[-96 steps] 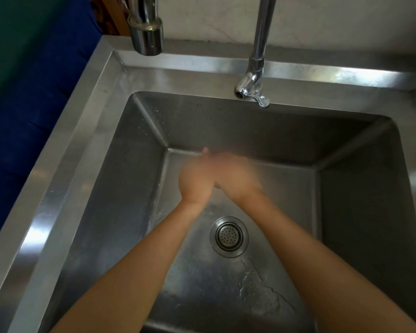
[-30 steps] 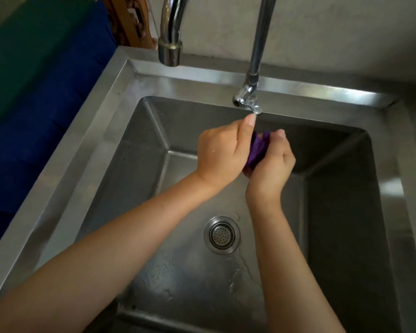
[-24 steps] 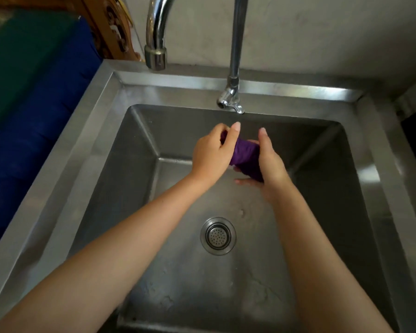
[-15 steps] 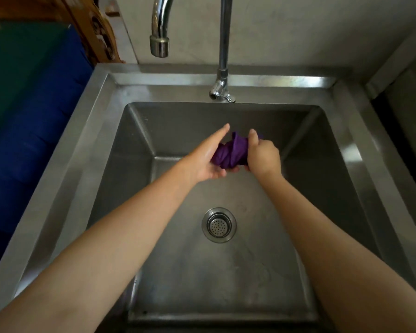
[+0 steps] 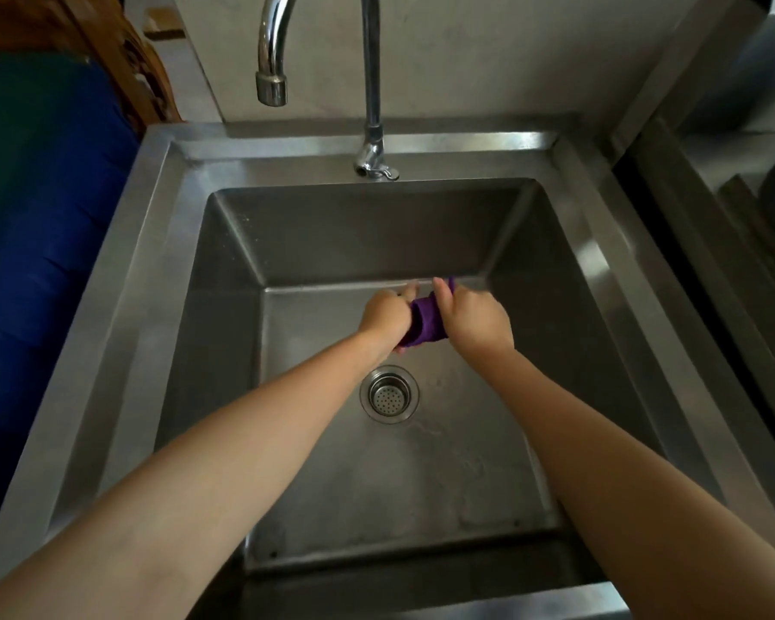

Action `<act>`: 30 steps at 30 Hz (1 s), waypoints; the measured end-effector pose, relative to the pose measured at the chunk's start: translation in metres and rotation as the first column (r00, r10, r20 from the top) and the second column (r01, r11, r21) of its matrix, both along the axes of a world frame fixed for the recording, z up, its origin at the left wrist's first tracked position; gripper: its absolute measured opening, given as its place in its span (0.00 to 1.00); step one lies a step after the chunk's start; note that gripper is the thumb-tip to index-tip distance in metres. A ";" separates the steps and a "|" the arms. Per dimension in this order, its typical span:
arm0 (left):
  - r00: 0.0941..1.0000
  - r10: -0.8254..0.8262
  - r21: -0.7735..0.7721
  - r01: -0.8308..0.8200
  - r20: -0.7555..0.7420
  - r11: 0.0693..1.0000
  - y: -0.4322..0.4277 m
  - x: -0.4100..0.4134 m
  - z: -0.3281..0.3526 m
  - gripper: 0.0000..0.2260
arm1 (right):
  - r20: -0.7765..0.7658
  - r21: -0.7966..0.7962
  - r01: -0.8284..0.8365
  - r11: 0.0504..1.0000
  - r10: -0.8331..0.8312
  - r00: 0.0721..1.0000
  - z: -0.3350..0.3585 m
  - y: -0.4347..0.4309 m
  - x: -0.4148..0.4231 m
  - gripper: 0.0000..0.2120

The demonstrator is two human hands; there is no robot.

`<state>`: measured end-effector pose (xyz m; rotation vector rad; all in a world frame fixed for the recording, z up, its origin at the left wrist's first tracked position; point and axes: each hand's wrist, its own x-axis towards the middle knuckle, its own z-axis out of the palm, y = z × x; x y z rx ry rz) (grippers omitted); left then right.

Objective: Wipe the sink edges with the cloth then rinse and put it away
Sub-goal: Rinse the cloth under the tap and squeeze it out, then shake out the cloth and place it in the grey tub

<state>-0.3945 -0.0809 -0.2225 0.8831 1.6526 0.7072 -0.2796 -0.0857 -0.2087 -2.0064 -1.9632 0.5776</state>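
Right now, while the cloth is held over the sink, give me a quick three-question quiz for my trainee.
1. True or false: the purple cloth lies loose on the floor of the sink.
2. How many hands grip the cloth? A) one B) two C) none
3. Short answer: does any stream of water show under the tap spout?

Key
1. False: it is bunched between the hands.
2. B: the left hand and the right hand both grip it.
3. No, none shows.
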 end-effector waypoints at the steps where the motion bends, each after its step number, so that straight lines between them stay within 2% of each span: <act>1: 0.999 -0.037 0.035 0.038 -0.033 0.999 -0.001 -0.001 -0.001 0.18 | -0.157 -0.102 0.041 0.994 -0.057 0.986 -0.002 -0.002 0.004 0.25; 2: 0.996 -0.069 0.069 0.072 -0.050 0.995 -0.003 -0.003 -0.002 0.18 | -0.345 -0.242 0.088 0.966 -0.171 0.923 -0.004 -0.006 0.008 0.26; 3: 0.995 -0.090 0.102 0.095 -0.051 0.990 -0.006 -0.005 -0.003 0.17 | -0.482 -0.413 0.125 0.902 -0.333 0.810 -0.006 -0.010 0.011 0.28; 5: 0.994 -0.110 0.159 0.111 -0.014 0.981 -0.015 -0.006 -0.007 0.14 | -0.573 -0.651 0.075 0.755 -0.554 0.604 -0.008 -0.021 0.022 0.30; 7: 0.989 -0.148 0.202 0.140 0.027 0.969 -0.027 -0.004 -0.012 0.10 | -0.579 -0.729 -0.004 0.684 -0.613 0.537 -0.012 -0.030 0.033 0.24; 9: 0.977 -0.208 0.187 0.197 0.042 0.962 -0.041 -0.003 -0.016 0.08 | -0.618 -0.717 -0.008 0.697 -0.631 0.469 -0.010 -0.040 0.045 0.12; 11: 0.956 -0.265 0.081 0.256 0.123 0.963 -0.056 -0.002 -0.012 0.08 | -0.657 -0.650 0.033 0.759 -0.583 0.478 -0.006 -0.047 0.058 0.01; 13: 0.928 -0.306 -0.023 0.318 0.211 0.948 -0.070 0.002 -0.006 0.11 | -0.691 -0.574 0.063 0.816 -0.525 0.497 0.001 -0.057 0.069 0.09; 15: 0.898 -0.393 -0.033 0.407 0.199 0.913 -0.082 0.008 0.001 0.12 | -0.727 -0.515 0.060 0.855 -0.473 0.498 0.011 -0.069 0.073 0.11; 18: 0.833 -0.540 0.022 0.541 0.119 0.841 -0.099 0.021 0.019 0.11 | -0.758 -0.457 0.041 0.888 -0.414 0.504 0.027 -0.087 0.074 0.12; 21: 0.879 -0.474 0.156 0.477 -0.062 0.865 -0.110 0.034 0.040 0.06 | -0.778 -0.399 0.030 0.917 -0.355 0.519 0.048 -0.099 0.081 0.12; 24: 0.916 -0.385 0.280 0.402 -0.116 0.872 -0.118 0.042 0.071 0.10 | -0.762 -0.320 0.006 0.947 -0.261 0.593 0.079 -0.110 0.091 0.09; 28: 0.888 -0.403 0.344 0.459 -0.224 0.819 -0.126 0.053 0.133 0.11 | -0.635 -0.133 0.011 0.991 -0.094 0.766 0.138 -0.121 0.103 0.11; 30: 0.870 -0.414 0.371 0.489 -0.267 0.789 -0.129 0.060 0.170 0.11 | -0.591 -0.057 0.006 0.998 -0.038 0.806 0.174 -0.125 0.112 0.12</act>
